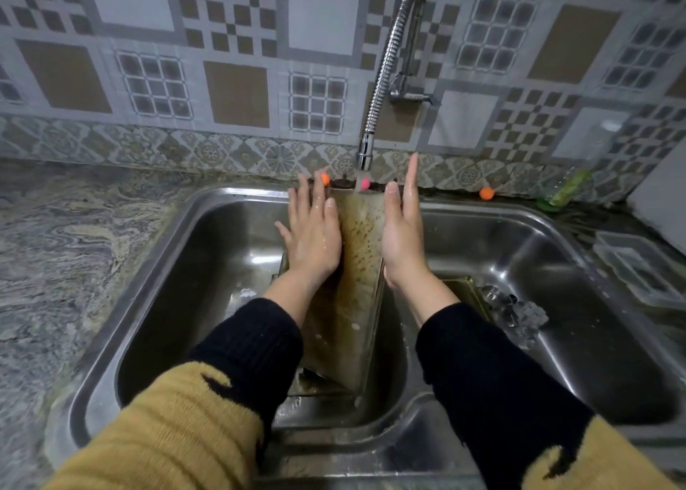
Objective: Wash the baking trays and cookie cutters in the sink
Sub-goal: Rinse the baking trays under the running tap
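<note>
Right, stained rectangular metal baking tray (358,252) stands tilted in the left basin of the double steel sink (156,266), under the ribbed flexible faucet (386,70). Left hand (313,235) lies flat on its speckled face, fingers straight; right hand (402,229) presses its right edge, fingers straight. Shiny cookie cutters (514,309) sit in the right basin beside a second tray (466,292). Marbled stone counter (55,248).

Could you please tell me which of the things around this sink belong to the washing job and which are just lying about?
Part of the job:
- baking tray, stood on end between the left hand and right hand
- cookie cutters in the right basin
- tap
- sink

Just lying about:
- clear plastic container on the counter
- green bottle by the wall
</note>
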{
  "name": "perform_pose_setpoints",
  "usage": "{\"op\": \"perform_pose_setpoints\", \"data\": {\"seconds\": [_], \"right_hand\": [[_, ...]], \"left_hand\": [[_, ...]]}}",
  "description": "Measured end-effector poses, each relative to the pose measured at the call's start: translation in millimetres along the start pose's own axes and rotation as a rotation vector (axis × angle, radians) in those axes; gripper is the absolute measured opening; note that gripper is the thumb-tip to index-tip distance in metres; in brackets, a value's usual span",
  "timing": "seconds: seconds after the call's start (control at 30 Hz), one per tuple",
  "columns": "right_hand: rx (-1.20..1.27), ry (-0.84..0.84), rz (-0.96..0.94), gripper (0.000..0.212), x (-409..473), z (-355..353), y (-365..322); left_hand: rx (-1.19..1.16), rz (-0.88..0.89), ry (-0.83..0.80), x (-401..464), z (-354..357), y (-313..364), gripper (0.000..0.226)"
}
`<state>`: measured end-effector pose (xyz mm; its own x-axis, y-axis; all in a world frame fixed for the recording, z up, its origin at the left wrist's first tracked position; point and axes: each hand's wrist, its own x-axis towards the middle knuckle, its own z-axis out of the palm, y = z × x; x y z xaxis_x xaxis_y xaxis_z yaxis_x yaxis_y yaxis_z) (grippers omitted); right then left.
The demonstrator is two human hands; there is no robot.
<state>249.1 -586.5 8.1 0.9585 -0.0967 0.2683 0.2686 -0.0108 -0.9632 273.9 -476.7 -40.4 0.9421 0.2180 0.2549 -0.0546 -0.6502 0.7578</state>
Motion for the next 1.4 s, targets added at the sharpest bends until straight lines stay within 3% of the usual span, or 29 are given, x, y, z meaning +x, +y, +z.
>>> {"op": "perform_pose_setpoints", "data": {"seconds": [0.23,0.43,0.67,0.8,0.87,1.0,1.13,1.2,1.33,1.4], "right_hand": [[0.043,0.136,0.008,0.044,14.3,-10.1,3.3],[0.080,0.226,-0.001,0.043,30.9,-16.8,1.9],[0.149,0.492,-0.011,0.053,54.3,-39.2,-14.8],[0.135,0.554,0.013,0.056,68.2,-64.2,-29.8],[0.138,0.540,0.015,0.055,75.4,-77.1,-39.7],[0.132,0.495,0.000,0.052,92.4,-100.4,-59.7],[0.112,0.320,0.052,0.061,103.8,-123.6,-65.5],[-0.011,0.244,0.095,0.069,102.9,-135.3,-54.3],[-0.662,0.277,0.282,0.066,73.8,-171.6,5.5],[-0.702,0.289,0.458,0.069,55.0,-190.5,36.1]], "left_hand": [[-0.006,-0.182,-0.051,-37.2,8.1,-50.7,0.054],[0.038,-0.178,-0.213,-81.0,20.0,-71.4,0.063],[0.141,0.283,-0.351,-82.5,24.5,-5.0,0.081],[0.306,0.406,-0.257,-68.3,26.6,30.1,0.072],[0.336,0.482,-0.215,-60.3,24.1,47.0,0.065],[0.379,0.551,-0.170,-50.8,18.8,82.3,0.096],[0.323,0.628,-0.015,-49.1,31.8,103.2,0.094],[0.227,0.598,-0.007,-50.7,43.0,111.4,0.092],[0.021,0.454,-0.077,-68.1,70.9,126.3,0.074],[-0.100,0.403,-0.117,-82.2,88.2,129.4,0.071]]}}
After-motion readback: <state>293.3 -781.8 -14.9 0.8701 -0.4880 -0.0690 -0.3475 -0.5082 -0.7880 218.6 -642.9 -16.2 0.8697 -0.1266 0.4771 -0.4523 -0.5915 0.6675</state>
